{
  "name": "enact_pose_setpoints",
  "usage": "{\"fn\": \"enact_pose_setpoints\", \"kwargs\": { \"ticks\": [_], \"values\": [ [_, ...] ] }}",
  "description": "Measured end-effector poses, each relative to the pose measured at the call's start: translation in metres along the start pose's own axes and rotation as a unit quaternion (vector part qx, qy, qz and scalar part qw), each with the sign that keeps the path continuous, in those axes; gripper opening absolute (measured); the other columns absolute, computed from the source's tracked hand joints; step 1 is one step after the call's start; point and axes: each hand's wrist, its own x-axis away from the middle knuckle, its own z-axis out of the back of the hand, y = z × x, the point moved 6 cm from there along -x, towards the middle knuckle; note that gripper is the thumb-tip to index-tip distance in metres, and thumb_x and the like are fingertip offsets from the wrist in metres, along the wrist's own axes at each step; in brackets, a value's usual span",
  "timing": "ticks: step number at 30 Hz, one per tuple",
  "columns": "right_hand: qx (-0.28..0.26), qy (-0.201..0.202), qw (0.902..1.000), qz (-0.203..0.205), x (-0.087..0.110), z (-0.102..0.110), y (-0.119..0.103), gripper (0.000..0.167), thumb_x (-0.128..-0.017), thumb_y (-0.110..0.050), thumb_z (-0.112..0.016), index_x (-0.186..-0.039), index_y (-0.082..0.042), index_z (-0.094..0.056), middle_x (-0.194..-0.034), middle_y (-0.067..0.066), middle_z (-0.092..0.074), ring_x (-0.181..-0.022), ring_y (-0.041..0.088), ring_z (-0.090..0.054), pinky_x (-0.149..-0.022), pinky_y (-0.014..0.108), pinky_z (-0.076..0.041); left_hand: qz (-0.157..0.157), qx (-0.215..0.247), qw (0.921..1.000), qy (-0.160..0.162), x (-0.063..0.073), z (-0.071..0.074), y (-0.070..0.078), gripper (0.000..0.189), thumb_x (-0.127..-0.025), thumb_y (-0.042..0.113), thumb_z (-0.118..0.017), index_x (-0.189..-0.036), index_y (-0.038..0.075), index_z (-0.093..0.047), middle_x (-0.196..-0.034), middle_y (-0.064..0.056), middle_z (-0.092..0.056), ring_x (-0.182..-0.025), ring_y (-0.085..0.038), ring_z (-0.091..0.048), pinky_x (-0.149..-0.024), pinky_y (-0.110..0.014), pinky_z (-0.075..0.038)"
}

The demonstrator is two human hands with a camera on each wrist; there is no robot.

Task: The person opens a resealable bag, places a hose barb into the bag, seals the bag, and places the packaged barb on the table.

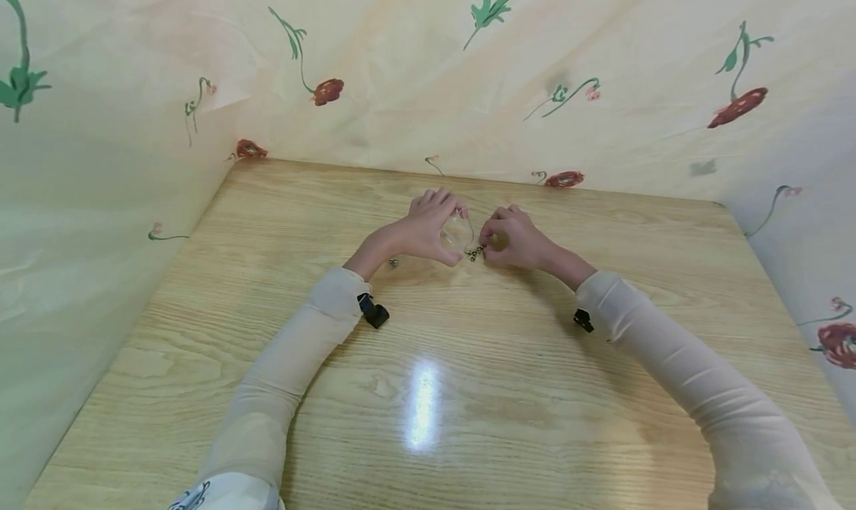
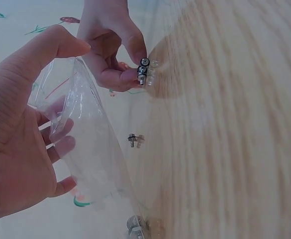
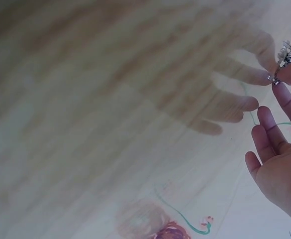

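My left hand (image 1: 428,227) holds a clear plastic bag (image 2: 93,129) with its mouth spread, the thumb apart from the fingers; some fingers show through the film. To its right, my right hand (image 1: 518,239) pinches a small shiny metal fastener (image 2: 143,72) between thumb and forefinger, low over the table. The piece looks like a screw with dark rings; its exact kind I cannot tell. Another small fastener (image 2: 132,139) lies on the table between the hands. In the right wrist view, a cluster of metal pieces (image 3: 287,54) shows beyond the pinching fingertips of the right hand (image 3: 279,154).
One more metal piece (image 1: 393,262) lies beside the left wrist. The glossy wood-grain table (image 1: 468,391) carries a bright light reflection near the front. Floral cloth (image 1: 401,64) hangs behind the table and along both sides. A black strap mount (image 1: 374,313) sits on the left sleeve.
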Motion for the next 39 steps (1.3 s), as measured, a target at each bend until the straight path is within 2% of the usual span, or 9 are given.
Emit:
{"fn": "enact_pose_setpoints", "kwargs": {
  "ticks": [9, 15, 17, 21, 24, 39],
  "values": [
    [0.0, 0.0, 1.0, 0.005, -0.001, -0.002, -0.001, 0.01, -0.079, -0.009, -0.076, -0.088, -0.01, -0.073, -0.099, 0.01, -0.063, -0.095, 0.027, -0.047, -0.091, 0.044, -0.03, -0.003, -0.003, 1.0, 0.007, 0.0, -0.002, -0.002, 0.066, -0.077, 0.037, -0.075, -0.131, 0.013, -0.045, -0.124, -0.006, -0.037, -0.112, -0.024, -0.031, -0.096, -0.043, -0.026],
    [-0.011, -0.006, 0.9999, -0.002, -0.001, -0.002, 0.002, 0.01, -0.077, -0.007, -0.078, -0.086, -0.008, -0.072, -0.097, 0.011, -0.062, -0.094, 0.028, -0.048, -0.104, 0.054, -0.03, -0.006, -0.003, 0.9999, 0.007, 0.0, -0.001, -0.002, 0.066, -0.078, 0.037, -0.075, -0.132, 0.012, -0.045, -0.125, -0.008, -0.038, -0.111, -0.024, -0.03, -0.096, -0.042, -0.025],
    [-0.012, -0.01, 0.9999, -0.007, -0.001, -0.003, 0.003, 0.01, -0.077, -0.006, -0.078, -0.085, -0.009, -0.072, -0.096, 0.011, -0.061, -0.093, 0.027, -0.047, -0.102, 0.051, -0.031, -0.007, -0.004, 0.9999, 0.007, 0.0, -0.001, -0.001, 0.067, -0.078, 0.037, -0.075, -0.132, 0.012, -0.045, -0.126, -0.01, -0.038, -0.111, -0.024, -0.031, -0.096, -0.043, -0.025],
    [-0.004, -0.016, 0.9997, -0.017, 0.0, -0.003, 0.004, 0.01, -0.078, -0.008, -0.078, -0.085, -0.01, -0.072, -0.097, 0.01, -0.061, -0.092, 0.026, -0.045, -0.089, 0.041, -0.031, -0.006, -0.007, 0.9999, 0.01, 0.001, -0.001, 0.0, 0.067, -0.078, 0.037, -0.075, -0.132, 0.012, -0.046, -0.127, -0.01, -0.039, -0.113, -0.024, -0.031, -0.098, -0.043, -0.026],
    [0.003, -0.014, 0.9997, -0.019, 0.001, -0.002, 0.003, 0.01, -0.077, -0.009, -0.079, -0.084, -0.011, -0.072, -0.097, 0.01, -0.061, -0.092, 0.026, -0.045, -0.087, 0.04, -0.03, -0.003, -0.006, 0.9999, 0.011, 0.001, -0.001, 0.0, 0.065, -0.078, 0.037, -0.076, -0.131, 0.013, -0.045, -0.128, -0.009, -0.039, -0.114, -0.025, -0.031, -0.099, -0.044, -0.026],
    [0.004, 0.03, 0.9993, -0.02, 0.006, 0.008, 0.0, 0.008, -0.078, -0.01, -0.077, -0.077, -0.01, -0.07, -0.104, 0.014, -0.06, -0.099, 0.032, -0.046, -0.091, 0.049, -0.033, -0.002, 0.003, 1.0, 0.008, 0.002, -0.001, 0.002, 0.065, -0.076, 0.035, -0.076, -0.129, 0.017, -0.043, -0.126, -0.009, -0.039, -0.112, -0.025, -0.031, -0.097, -0.042, -0.025]
  ]
}}
